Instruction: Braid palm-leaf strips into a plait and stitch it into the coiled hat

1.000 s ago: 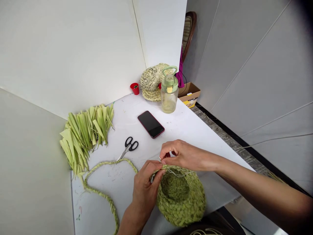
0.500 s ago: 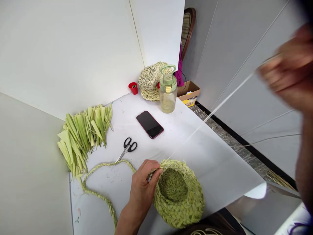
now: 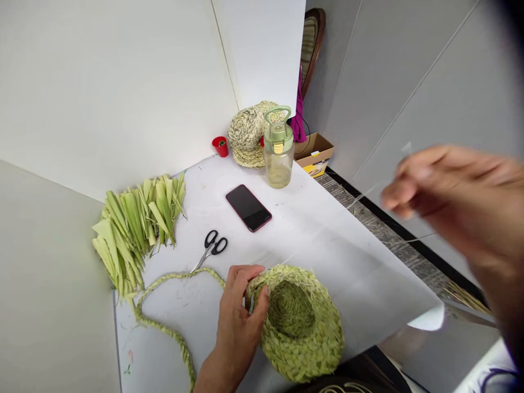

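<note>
Gripping the rim of a green woven hat [image 3: 301, 327], fingers curled over its edge, the left hand [image 3: 239, 314] holds it on the white table [image 3: 339, 256], its hollow facing up. The right hand [image 3: 454, 202] is raised well above the table at the right, fingers narrowly pinched and blurred, near a thin white thread [image 3: 360, 196] running down toward the hat; the blur hides whether they close on it. A green braid [image 3: 164, 311] curves across the table left of the hat, just below the scissors [image 3: 212, 248]. Farther off lie leaf strips [image 3: 135, 234], a phone [image 3: 248, 207], a bottle [image 3: 278, 158], a red cup [image 3: 220, 146] and a pale hat [image 3: 248, 134].
</note>
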`<control>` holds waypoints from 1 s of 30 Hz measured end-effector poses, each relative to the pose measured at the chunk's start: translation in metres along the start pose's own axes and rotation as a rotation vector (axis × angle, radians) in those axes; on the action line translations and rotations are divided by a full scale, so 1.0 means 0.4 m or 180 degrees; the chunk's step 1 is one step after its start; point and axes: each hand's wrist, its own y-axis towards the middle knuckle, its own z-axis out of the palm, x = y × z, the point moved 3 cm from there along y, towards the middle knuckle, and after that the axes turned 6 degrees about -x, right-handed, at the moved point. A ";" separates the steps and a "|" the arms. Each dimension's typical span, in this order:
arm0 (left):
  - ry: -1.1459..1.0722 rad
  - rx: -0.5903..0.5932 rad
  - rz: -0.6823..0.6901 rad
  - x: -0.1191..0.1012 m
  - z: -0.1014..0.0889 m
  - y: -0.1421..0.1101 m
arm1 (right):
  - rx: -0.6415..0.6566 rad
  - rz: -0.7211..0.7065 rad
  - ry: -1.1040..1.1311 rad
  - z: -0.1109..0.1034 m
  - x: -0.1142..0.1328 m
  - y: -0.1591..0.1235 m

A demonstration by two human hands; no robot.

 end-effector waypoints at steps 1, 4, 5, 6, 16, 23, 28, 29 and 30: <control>-0.0024 -0.0038 -0.0020 0.001 -0.003 -0.003 | 0.0044 0.0118 0.0094 0.020 -0.004 -0.017; -0.0063 -0.0087 -0.0014 0.002 -0.011 -0.009 | 0.0826 0.0213 0.0069 0.130 -0.026 -0.096; -0.0067 -0.0081 -0.0016 0.003 -0.013 -0.010 | 0.0982 0.0196 0.0005 0.166 -0.035 -0.124; -0.0075 -0.0075 -0.0024 0.004 -0.014 -0.010 | 0.1148 0.0136 -0.0107 0.198 -0.043 -0.150; -0.0135 -0.0135 -0.0122 0.008 -0.008 -0.010 | 0.1574 -0.0728 -0.1192 0.301 -0.088 -0.219; -0.0323 -0.0194 -0.0048 0.010 -0.006 -0.011 | 0.1613 -0.0720 -0.1294 0.309 -0.089 -0.211; -0.0406 -0.0231 -0.0025 0.015 -0.004 -0.011 | 0.1671 -0.0739 -0.1292 0.311 -0.090 -0.216; -0.0405 -0.0242 -0.0026 0.015 -0.004 -0.010 | 0.1680 -0.0748 -0.1304 0.312 -0.092 -0.216; -0.0405 -0.0246 -0.0025 0.015 -0.005 -0.009 | 0.1686 -0.0746 -0.1320 0.313 -0.094 -0.216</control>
